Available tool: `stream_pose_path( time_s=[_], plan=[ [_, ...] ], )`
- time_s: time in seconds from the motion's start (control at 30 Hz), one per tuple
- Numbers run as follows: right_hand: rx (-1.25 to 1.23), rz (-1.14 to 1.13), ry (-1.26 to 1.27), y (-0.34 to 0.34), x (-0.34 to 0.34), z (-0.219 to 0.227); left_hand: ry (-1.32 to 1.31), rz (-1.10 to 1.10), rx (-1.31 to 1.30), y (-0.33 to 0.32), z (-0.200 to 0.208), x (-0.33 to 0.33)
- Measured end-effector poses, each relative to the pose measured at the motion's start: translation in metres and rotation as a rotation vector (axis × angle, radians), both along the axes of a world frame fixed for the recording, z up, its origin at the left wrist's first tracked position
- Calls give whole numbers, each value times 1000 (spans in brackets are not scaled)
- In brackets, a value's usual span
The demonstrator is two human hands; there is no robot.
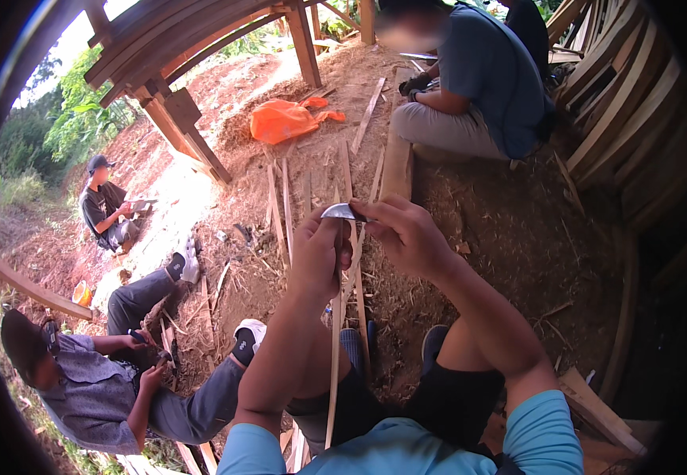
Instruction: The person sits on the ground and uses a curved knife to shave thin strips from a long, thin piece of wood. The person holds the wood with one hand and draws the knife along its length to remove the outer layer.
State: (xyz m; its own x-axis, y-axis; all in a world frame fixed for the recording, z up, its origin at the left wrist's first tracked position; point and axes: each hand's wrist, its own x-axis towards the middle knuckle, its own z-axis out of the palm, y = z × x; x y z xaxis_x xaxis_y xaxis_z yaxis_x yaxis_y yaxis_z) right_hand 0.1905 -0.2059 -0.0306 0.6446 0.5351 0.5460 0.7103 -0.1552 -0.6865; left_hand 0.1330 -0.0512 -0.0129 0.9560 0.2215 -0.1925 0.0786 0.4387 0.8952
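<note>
In front of me, my left hand is closed around a thin pale strip, which looks like bamboo or wood. Its lower part hangs down between my forearms toward my lap. My right hand pinches the right end of a knife, whose short curved silver blade lies across the top of my left fist. Most of the knife's handle is hidden by my fingers. The left thumb and fingertips are close under the blade, and I cannot tell whether the edge touches the strip.
Several long strips lie on the dirt beyond my hands, near an orange plastic bag and a thick plank. People sit at the left, far left and upper right. Curved timbers lean at the right; a wooden frame stands upper left.
</note>
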Motion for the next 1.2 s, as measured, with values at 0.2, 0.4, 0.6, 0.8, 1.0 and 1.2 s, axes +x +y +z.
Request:
stream_pose_path(
  time_s=[0.2,0.4,0.6,0.8,1.0,1.2],
  plan=[
    [62,9,-93,2,9,-4,-70,-43,128,-5,2,-10],
    [187,-499,-146,-17,77,-20,-97,-191,247,-54,8,-37],
    [-8,-151,-141,-18,40,0,-17,-5,191,-5,-5,-10],
    [-129,-11,-128,-10,18,-4,-24,36,196,-3,2,-13],
    [-97,81,-62,-6,8,2,-78,19,151,-2,3,-16],
    [-118,126,-139,-8,6,-1,-107,50,28,1,-2,-18]
  ],
)
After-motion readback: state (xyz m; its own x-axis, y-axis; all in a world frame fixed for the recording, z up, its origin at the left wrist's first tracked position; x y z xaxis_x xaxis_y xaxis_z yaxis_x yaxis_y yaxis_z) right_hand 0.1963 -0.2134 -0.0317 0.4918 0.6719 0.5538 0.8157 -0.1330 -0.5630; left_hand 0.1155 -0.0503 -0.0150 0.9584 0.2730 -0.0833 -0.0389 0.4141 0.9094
